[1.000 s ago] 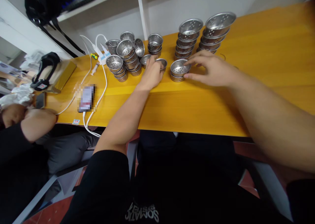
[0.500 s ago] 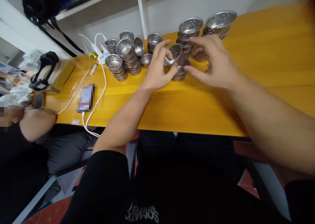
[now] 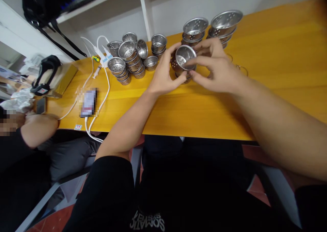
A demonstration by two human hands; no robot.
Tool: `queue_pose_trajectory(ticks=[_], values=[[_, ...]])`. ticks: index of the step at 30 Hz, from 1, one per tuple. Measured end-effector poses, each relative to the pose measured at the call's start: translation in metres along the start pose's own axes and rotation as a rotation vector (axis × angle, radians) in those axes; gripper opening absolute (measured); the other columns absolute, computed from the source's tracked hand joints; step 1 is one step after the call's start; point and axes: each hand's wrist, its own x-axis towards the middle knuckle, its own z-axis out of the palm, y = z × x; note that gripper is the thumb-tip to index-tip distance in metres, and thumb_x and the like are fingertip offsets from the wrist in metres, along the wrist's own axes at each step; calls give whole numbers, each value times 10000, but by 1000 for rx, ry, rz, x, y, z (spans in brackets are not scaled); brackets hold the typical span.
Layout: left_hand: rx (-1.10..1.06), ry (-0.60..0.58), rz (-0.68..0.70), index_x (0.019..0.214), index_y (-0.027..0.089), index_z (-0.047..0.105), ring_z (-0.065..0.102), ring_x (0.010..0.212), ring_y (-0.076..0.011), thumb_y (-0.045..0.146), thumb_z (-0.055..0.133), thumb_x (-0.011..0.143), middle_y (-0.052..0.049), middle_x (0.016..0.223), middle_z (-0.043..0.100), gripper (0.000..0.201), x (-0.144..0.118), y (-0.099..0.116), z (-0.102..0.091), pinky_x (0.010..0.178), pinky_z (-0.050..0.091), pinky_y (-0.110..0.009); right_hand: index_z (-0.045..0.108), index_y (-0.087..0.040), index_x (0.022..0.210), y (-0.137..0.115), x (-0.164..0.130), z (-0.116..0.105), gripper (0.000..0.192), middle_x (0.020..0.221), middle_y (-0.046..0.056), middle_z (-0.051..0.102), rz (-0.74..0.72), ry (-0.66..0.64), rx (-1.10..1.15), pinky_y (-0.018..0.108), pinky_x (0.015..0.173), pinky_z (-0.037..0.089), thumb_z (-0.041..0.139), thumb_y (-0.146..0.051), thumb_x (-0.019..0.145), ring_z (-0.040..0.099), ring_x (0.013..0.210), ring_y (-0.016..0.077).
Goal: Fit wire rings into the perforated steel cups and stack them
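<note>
Between my two hands is a small perforated steel cup [image 3: 184,55], its open mouth tipped toward me. My left hand [image 3: 163,72] curves around the cup's left side, thumb low in front. On the right, my right hand [image 3: 219,67] has its fingers against the rim and its thumb near the base. Directly below the cup, another perforated cup [image 3: 186,79] shows in part on the table, mostly hidden by the hands. A tall stack of wider perforated bowls [image 3: 195,29] stands just behind.
Another bowl stack [image 3: 226,22] stands at the back right, with thin rings [image 3: 243,69] by my wrist. Stacked cups [image 3: 129,53] cluster on the left. A phone [image 3: 89,102], white cables [image 3: 109,85] and a syringe [image 3: 96,71] lie further left. A person's arm [image 3: 39,128] rests at the table's left.
My right hand has moved left and its fingers have come onto the cup. The cup has turned more upright, its mouth now facing me. My left hand stays around it.
</note>
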Motion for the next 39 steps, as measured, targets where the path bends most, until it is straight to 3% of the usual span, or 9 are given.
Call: queue_pose_trajectory(ticks=[5, 10, 14, 21, 31, 39], values=[[-22, -32, -16, 1654, 316, 311, 511, 1571, -368, 799, 560, 976, -142, 1632, 502, 869, 3, -1, -5, 1326, 423, -555, 763, -376, 1216, 2, 0, -2, 246, 1543, 72, 551, -31, -58, 31, 665, 1288, 484, 726, -526, 1024, 590, 1449, 374], [-19, -64, 9, 1664, 302, 304, 488, 1593, -362, 742, 573, 1002, -144, 1653, 476, 839, 3, 5, -9, 1334, 418, -560, 719, -370, 1186, 0, 0, -8, 214, 1465, 71, 630, 33, -66, 17, 620, 1299, 476, 664, -541, 1070, 609, 1441, 338], [-18, -89, 23, 1665, 277, 306, 491, 1595, -358, 723, 535, 1027, -153, 1664, 461, 811, 1, 9, -10, 1304, 458, -550, 699, -308, 1112, 2, 2, -10, 215, 1497, 90, 649, -7, -64, 62, 610, 1282, 478, 708, -517, 1063, 616, 1459, 341], [-40, -115, 17, 1688, 284, 246, 602, 1504, -324, 744, 472, 1052, -134, 1624, 513, 817, -3, 5, -3, 1221, 545, -526, 710, -293, 1070, 9, 3, -15, 283, 1472, 90, 692, -17, -116, 171, 574, 1263, 487, 746, -572, 1041, 629, 1451, 326], [-58, -106, 20, 1659, 262, 292, 589, 1523, -329, 756, 497, 1030, -142, 1620, 525, 826, -2, 10, -6, 1254, 523, -533, 806, -280, 923, 6, 7, -6, 361, 1251, 81, 749, 110, -28, 407, 554, 1185, 559, 938, -612, 870, 712, 1264, 289], [-40, -99, -4, 1653, 297, 349, 618, 1513, -338, 690, 589, 1004, -126, 1615, 552, 796, 1, 10, -10, 1247, 551, -555, 826, -304, 877, 3, 9, -4, 433, 1235, 77, 782, 178, 40, 365, 585, 1172, 590, 954, -708, 788, 739, 1215, 305]])
